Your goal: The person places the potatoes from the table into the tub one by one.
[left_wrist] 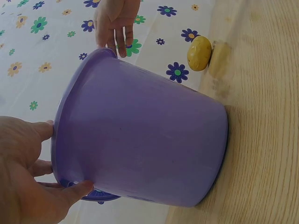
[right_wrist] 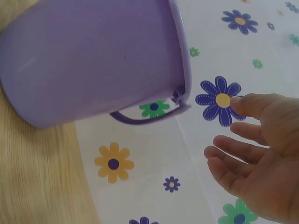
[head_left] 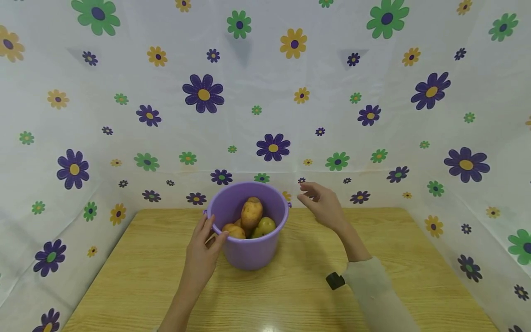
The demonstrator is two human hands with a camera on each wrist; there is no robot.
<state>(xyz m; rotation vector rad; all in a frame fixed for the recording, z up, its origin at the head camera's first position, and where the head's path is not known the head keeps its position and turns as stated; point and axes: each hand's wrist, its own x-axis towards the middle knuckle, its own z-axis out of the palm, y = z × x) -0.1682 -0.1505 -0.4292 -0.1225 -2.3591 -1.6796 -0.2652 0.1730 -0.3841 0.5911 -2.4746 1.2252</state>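
Note:
A purple bucket (head_left: pixel 250 253) stands upright on the wooden table, holding several brown potatoes (head_left: pixel 251 213) and a round yellow-green fruit (head_left: pixel 267 224). My left hand (head_left: pixel 203 253) touches the bucket's left rim, thumb and fingers spread along its outside. To the right of the bucket, my right hand (head_left: pixel 325 205) is raised with relaxed, slightly bent fingers and holds nothing. Another yellow potato (left_wrist: pixel 199 53) lies on the table beyond the bucket in the left wrist view; the head view hides it. The bucket's purple handle (right_wrist: pixel 149 120) hangs down in the right wrist view.
The wooden table (head_left: pixel 153 272) ends at a white flowered sheet (head_left: pixel 249 124) hung behind and along both sides. A small black device (head_left: pixel 335 281) sits at the right sleeve's cuff.

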